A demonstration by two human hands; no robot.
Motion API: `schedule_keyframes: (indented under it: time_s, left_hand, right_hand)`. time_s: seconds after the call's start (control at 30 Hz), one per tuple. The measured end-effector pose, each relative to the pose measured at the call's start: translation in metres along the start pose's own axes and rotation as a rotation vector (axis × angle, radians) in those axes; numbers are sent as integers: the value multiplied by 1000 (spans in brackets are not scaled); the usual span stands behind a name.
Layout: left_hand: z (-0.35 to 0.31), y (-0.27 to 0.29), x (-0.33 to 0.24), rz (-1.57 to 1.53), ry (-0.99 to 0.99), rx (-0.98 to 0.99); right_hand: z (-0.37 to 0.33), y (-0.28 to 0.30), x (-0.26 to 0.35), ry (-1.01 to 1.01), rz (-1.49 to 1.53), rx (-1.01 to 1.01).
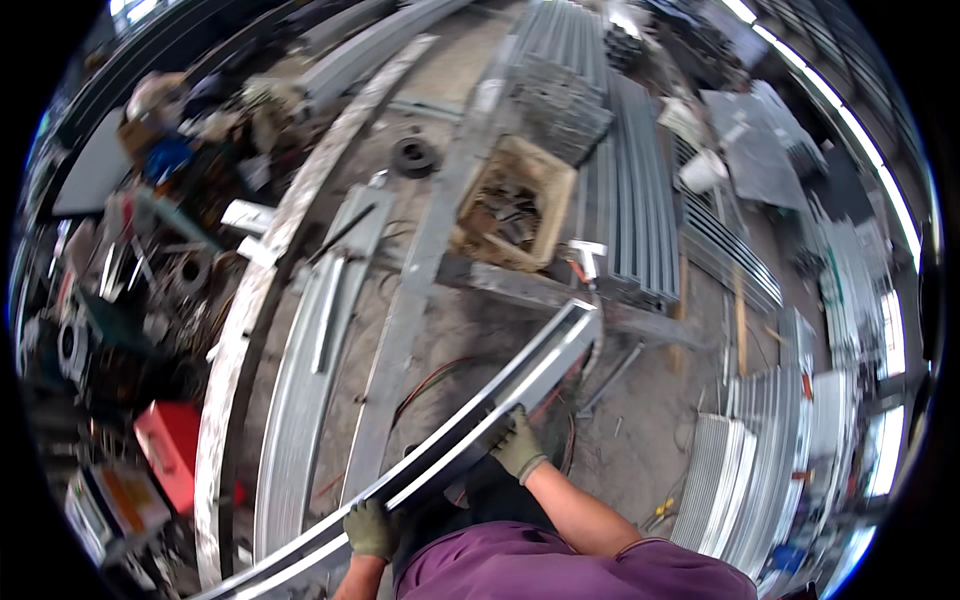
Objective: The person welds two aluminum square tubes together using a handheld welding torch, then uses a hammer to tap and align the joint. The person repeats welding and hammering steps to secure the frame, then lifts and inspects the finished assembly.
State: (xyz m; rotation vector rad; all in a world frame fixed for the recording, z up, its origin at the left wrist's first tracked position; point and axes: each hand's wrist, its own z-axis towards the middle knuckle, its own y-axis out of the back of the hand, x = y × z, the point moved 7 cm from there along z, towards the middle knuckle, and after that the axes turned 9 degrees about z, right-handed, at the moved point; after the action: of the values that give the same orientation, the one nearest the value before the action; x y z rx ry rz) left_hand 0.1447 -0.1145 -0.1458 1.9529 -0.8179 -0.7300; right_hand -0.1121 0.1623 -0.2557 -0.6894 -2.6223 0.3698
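Note:
A long silver metal channel (540,362) slants across in front of me, its open groove facing up. My left hand (371,530), in a green work glove, is closed round its edge near the lower end of the picture. Farther along, my right hand (519,446), gloved the same way, grips the near side of the channel. The channel's far end lies close to a metal crossbeam (520,288). Beside that end rests a white-headed tool (588,258) with a cord or hose. The channel's near end runs out at the lower left.
A dirty bin (560,190) of metal scraps stands ahead, beside stacked metal profiles (640,190). Long beams (232,400) run along my left, with a red box (165,455) and clutter beyond. More stacked profiles (715,485) lie at right. Cables (430,375) trail on the floor.

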Motion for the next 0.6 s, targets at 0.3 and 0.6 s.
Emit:
schedule_keyframes:
  time_s: [0.3,0.6]
  left_hand:
    - [-8,-29,22,123,-168,-126]
    - [-22,-43,15,54,-172,57]
  right_hand:
    - [-37,-9,-29,88,-118,-58]
    - [-39,7,-80,311,-408,-96]
